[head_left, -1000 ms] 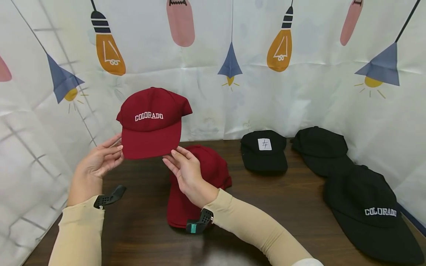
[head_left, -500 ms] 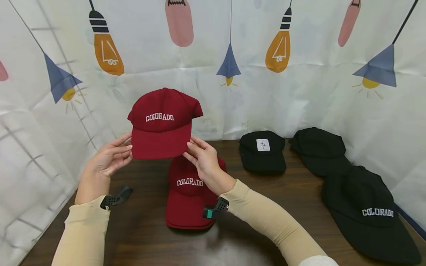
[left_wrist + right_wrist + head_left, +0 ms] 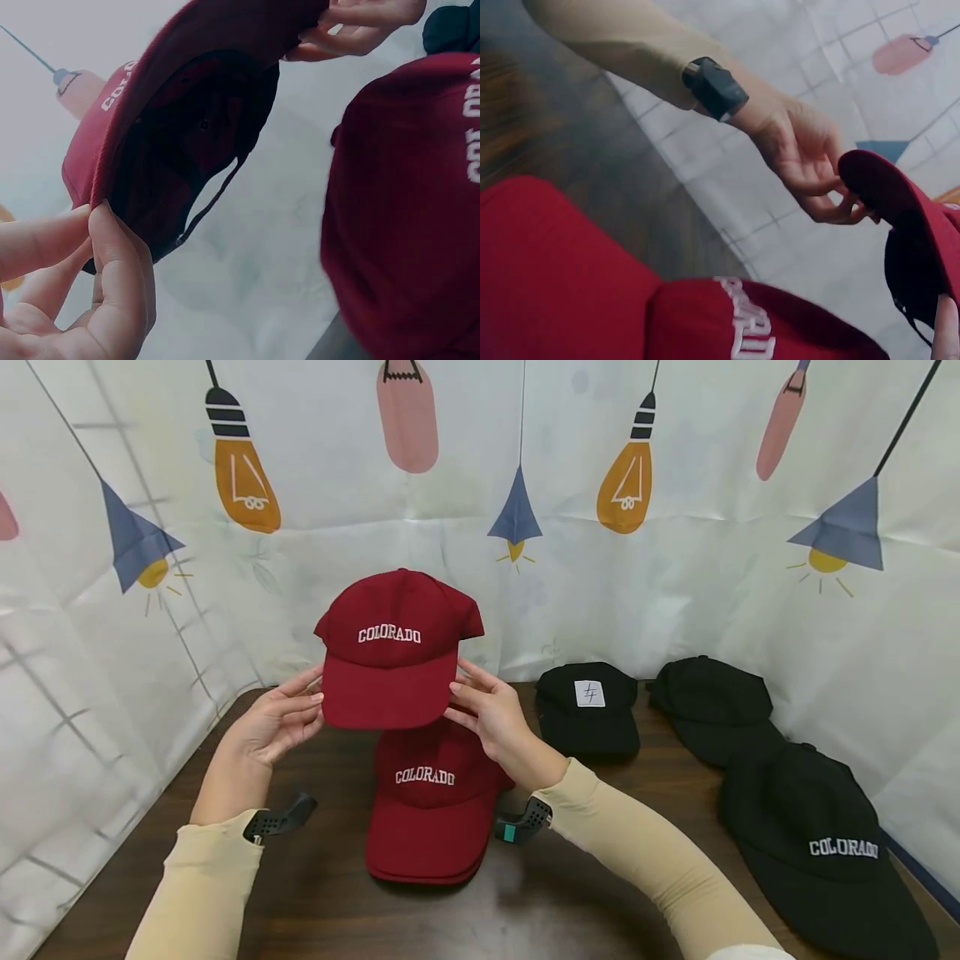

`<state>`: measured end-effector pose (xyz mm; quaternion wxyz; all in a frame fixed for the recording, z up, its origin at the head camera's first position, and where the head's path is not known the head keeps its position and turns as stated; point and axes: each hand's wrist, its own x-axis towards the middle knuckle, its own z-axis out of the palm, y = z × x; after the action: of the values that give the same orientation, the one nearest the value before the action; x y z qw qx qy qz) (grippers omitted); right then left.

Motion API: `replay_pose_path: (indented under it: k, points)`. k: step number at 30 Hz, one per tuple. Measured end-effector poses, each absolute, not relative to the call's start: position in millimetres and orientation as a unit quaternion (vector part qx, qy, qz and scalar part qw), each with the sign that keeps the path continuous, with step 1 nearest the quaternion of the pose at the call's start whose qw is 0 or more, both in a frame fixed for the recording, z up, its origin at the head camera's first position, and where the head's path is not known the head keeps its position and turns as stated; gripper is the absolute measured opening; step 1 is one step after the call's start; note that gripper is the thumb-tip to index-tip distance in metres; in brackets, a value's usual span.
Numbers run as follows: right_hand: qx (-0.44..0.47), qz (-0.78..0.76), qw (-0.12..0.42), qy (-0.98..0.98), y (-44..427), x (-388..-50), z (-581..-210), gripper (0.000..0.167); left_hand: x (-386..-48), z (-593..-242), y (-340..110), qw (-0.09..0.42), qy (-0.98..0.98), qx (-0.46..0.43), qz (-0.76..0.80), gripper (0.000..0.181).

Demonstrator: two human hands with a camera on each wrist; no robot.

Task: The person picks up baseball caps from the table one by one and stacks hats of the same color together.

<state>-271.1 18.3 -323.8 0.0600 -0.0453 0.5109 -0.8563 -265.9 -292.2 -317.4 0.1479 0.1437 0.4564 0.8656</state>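
A red cap with white COLORADO lettering [image 3: 390,647] is held up in the air, its brim facing forward. My left hand [image 3: 277,722] pinches the brim's left edge; in the left wrist view the thumb and fingers of that hand [image 3: 97,292] grip the brim edge, and the cap's dark inside [image 3: 195,127] shows. At the brim's right edge, my right hand [image 3: 506,722] pinches it. Below and partly behind the raised cap, red caps [image 3: 431,835] lie on the table, seemingly stacked, with two brim edges showing and COLORADO on the top one.
On the wooden table [image 3: 322,902], a black cap with a white marked label [image 3: 588,718] stands at the back. To its right are a plain black cap [image 3: 712,706] and a black COLORADO cap [image 3: 825,852], touching. A patterned curtain [image 3: 465,552] hangs behind.
Both hands have carried the raised red cap to the right, first with the right hand trailing closer to the brim's underside, now at its side edge. The lower cap's lettering has come into view.
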Motion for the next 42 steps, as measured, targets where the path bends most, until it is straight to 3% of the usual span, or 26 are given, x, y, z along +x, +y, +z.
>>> replay_pose_path:
  k: [42]
  points:
    - [0.018, -0.885, 0.12, 0.449, 69, -258, -363, 0.051, -262, -338, -238, 0.182, 0.475, 0.084, 0.857, 0.046]
